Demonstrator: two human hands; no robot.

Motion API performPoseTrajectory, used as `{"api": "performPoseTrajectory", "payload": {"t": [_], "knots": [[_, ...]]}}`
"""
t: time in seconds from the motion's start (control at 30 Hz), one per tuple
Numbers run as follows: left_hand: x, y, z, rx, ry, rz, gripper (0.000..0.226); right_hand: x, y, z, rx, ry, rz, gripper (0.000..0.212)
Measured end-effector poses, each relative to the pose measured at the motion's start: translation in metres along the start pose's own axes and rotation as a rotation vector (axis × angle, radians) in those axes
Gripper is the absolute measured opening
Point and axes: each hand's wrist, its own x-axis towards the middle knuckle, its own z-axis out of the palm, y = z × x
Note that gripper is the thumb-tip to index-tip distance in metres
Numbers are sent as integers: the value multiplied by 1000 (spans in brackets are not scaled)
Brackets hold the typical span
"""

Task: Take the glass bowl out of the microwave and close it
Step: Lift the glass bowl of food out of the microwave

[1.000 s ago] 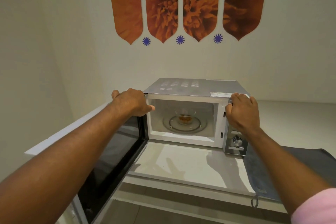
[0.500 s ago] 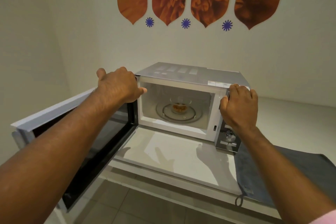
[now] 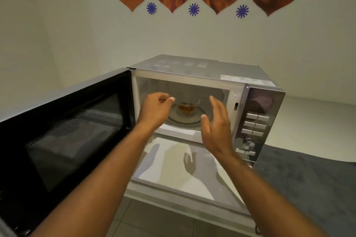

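We note the microwave (image 3: 204, 102) near the counter's (image 3: 179, 171) back edge, its door (image 3: 63, 131) swung wide to the left. A grey cloth (image 3: 312, 183) lies on the counter to the right, reaching its front edge. The glass bowl (image 3: 186, 106) sits mid-turntable (image 3: 185, 117) inside the cavity, brownish contents within. Both hands are at the cavity mouth: left hand (image 3: 156, 110) loosely curled, right hand (image 3: 216, 127) spread with fingers (image 3: 214, 102) wide; neither touches the bowl. We see nothing between them and the bowl, and open room on either side of it
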Motion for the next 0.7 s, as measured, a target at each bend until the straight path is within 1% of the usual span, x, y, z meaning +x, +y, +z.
{"api": "performPoseTrajectory", "payload": {"t": [0.03,0.07,0.1,0.13,0.17,0.2,0.23,0.3,0.37,0.4,0.5,0.57,0.6,0.7], "knots": [[10,-15,13,-100,-11,-66,28,5,6,13,56,-39,103,58],[19,-27,24,-177,-13,-130,19,12,10,22,107,-70,200,54],[27,-38,33,-232,-8,-187,10,21,14,30,161,-94,309,47],[36,-47,42,-284,-10,-242,8,32,18,39,213,-105,434,36],[46,-55,49,-336,-20,-289,12,44,21,46,253,-105,557,26],[54,-60,54,-378,-27,-324,18,55,23,50,282,-91,659,24],[61,-64,59,-407,-32,-347,21,65,24,54,302,-75,759,26],[77,-69,67,-473,-39,-388,26,81,29,62,370,-109,902,29],[90,-70,73,-522,-26,-450,32,96,37,71,369,-136,882,44],[96,-71,75,-531,-24,-479,36,103,41,75,352,-148,855,46],[119,-72,83,-519,-42,-507,46,116,52,88,371,-121,786,41],[131,-76,87,-510,-55,-511,49,120,59,97,395,-75,756,24],[135,-79,89,-513,-61,-517,50,123,62,103,410,-53,749,21],[143,-91,95,-539,-80,-528,51,126,70,112,437,2,740,28]]}}
